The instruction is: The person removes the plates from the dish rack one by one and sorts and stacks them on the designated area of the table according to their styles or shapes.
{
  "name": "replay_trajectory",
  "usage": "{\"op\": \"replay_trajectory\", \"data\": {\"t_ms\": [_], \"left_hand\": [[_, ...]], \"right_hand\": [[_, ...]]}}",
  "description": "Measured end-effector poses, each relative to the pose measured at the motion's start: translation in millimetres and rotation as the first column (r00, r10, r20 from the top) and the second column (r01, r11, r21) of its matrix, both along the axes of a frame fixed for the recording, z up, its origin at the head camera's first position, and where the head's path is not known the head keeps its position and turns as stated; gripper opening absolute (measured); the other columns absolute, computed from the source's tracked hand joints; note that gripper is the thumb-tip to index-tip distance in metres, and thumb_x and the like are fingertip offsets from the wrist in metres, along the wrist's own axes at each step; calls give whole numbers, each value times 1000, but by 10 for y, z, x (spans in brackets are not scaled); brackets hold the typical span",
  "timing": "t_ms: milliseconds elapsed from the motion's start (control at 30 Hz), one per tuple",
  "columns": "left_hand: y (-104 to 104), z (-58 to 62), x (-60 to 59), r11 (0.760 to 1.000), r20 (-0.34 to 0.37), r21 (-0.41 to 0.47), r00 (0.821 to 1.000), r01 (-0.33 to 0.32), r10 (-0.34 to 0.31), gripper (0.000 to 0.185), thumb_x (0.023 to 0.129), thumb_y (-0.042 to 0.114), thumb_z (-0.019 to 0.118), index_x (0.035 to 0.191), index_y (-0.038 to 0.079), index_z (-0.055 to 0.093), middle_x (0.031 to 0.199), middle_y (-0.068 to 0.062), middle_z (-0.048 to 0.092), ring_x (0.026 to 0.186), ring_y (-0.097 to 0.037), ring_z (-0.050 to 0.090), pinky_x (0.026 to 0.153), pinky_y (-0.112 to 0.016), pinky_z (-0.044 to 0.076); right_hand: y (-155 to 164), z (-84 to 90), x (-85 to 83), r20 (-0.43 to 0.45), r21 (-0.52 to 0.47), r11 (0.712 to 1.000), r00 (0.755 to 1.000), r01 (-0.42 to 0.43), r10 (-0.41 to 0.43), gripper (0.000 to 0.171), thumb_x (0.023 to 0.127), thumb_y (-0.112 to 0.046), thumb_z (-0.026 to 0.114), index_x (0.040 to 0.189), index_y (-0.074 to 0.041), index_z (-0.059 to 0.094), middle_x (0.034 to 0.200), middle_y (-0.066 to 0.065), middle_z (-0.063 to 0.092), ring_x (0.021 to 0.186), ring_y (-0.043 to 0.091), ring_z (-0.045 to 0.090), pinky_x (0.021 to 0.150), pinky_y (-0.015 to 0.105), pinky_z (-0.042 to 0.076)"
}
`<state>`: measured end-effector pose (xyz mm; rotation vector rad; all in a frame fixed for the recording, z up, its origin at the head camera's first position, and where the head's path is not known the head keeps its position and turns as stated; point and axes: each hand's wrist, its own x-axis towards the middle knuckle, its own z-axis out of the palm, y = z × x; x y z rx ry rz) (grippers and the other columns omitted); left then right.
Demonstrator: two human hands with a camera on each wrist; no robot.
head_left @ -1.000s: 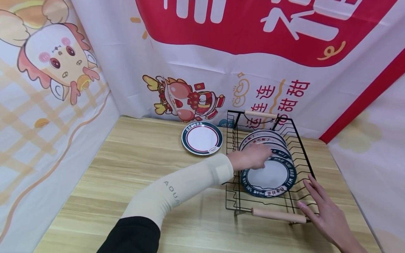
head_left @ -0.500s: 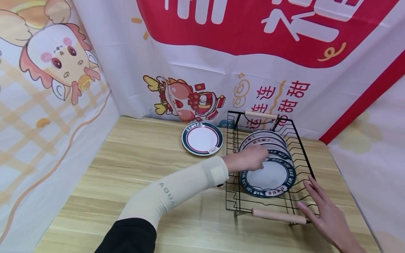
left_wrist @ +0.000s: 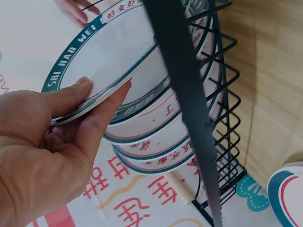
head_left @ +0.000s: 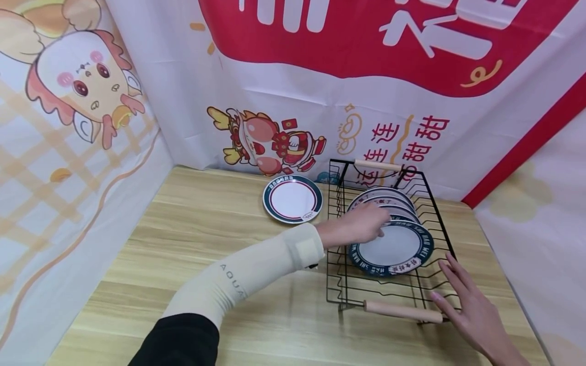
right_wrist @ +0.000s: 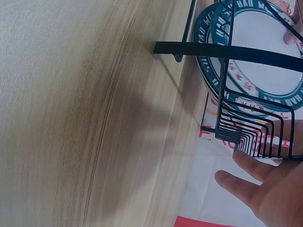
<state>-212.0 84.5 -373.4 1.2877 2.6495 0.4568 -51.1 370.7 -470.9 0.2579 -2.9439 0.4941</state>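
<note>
Front plate (head_left: 390, 249) of the rack (head_left: 341, 203) tilts toward me, its rim pinched between thumb and fingers of my left hand (head_left: 361, 225). My right hand (head_left: 471, 305) rests flat and relaxed against the rack's near corner, right of the plate.

The plate (head_left: 390, 248) pinched by the left hand (head_left: 361, 225) bears "SHI HAO WEI" around its rim. The sleeve (head_left: 247, 273) behind that hand reads "AQUA". The banner (head_left: 412, 137) beyond shows "连连甜甜".
</note>
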Motion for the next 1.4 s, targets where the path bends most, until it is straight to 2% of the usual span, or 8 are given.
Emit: {"op": "replay_trajectory", "data": {"t_ms": [133,333,500,667,900,1133,1300,1400], "left_hand": [[-9,58,-7,1000,-23,29,1000,0,1,14,101,20,74,113,12,75,93,6,68,85,-7,63,73,-17,51],[-55,151,9,998,-36,53,999,-22,24,17,103,20,71,118,13,75,100,4,71,92,-8,66,76,-16,52],[-164,275,5,988,20,139,998,-69,66,19,104,18,69,122,10,73,101,2,73,86,-6,67,69,-12,51],[-346,410,-2,955,110,260,987,-143,118,22,106,18,66,125,8,70,88,3,68,65,-7,63,57,-14,50],[-769,538,-24,877,105,426,975,-223,196,26,105,18,68,127,4,69,81,-2,67,57,-9,55,50,-17,43],[-1299,605,-67,772,191,506,923,-384,335,19,104,21,69,109,2,70,74,-6,64,57,-14,56,48,-20,43],[-1771,624,-169,705,220,506,864,-497,452,26,103,22,72,117,-1,70,80,-9,69,64,-20,65,52,-27,53],[-2107,585,-229,667,234,479,816,-570,529,27,102,23,73,115,0,69,82,-11,69,65,-21,64,53,-28,53]], "right_hand": [[-1,15,-8,12,8,1000,1000,8,-8,78,100,-40,70,163,-6,38,176,11,20,129,60,51,77,78,50],[-7,24,-2,23,8,1000,1000,8,-8,78,100,-40,70,162,-3,39,174,16,23,130,61,51,77,78,50],[-16,32,-6,-10,-7,1000,1000,-4,4,77,99,-36,72,161,-5,41,174,14,25,128,61,52,75,78,49],[12,50,-7,-3,-5,1000,1000,-1,1,77,100,-36,71,162,-4,39,176,12,20,129,62,51,77,79,48],[22,41,-15,-8,-11,1000,1000,-4,4,77,100,-36,72,162,-5,39,175,14,23,131,62,50,81,81,46],[29,14,27,13,-6,1000,1000,-1,1,77,101,-38,70,163,-5,38,177,11,18,129,63,50,79,82,46],[24,1,36,13,-7,1000,1000,-1,1,76,101,-38,69,163,-6,38,176,13,20,129,64,49,79,83,45],[8,-7,31,13,-1,1000,1000,-2,2,76,101,-38,69,163,-5,38,175,14,22,127,64,50,79,82,47]]}}
